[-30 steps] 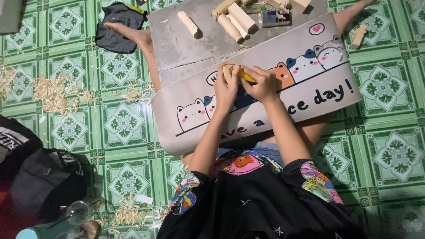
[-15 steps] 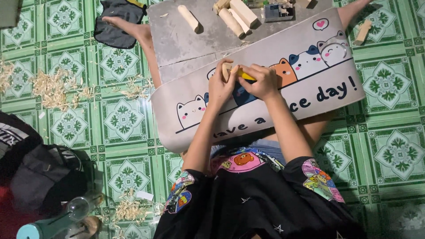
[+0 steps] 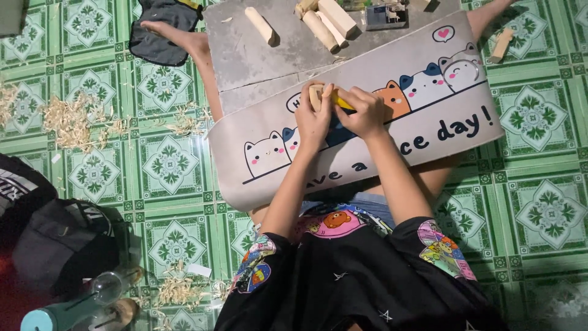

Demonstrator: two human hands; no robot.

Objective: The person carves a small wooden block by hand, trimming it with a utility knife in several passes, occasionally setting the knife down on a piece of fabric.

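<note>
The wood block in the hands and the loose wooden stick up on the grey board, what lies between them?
In the head view, only bare grey board and the mat's edge lie between the wood block and the wooden stick.

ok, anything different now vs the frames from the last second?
Barely. The left hand and right hand stay together over the cat-print mat, the left holding the small wood piece, the right the yellow-handled tool; at most slight shifts of the fingers. Nothing picked up or let go. The wood blocks on the grey board and the shavings on the green tiled floor lie as before.
</note>
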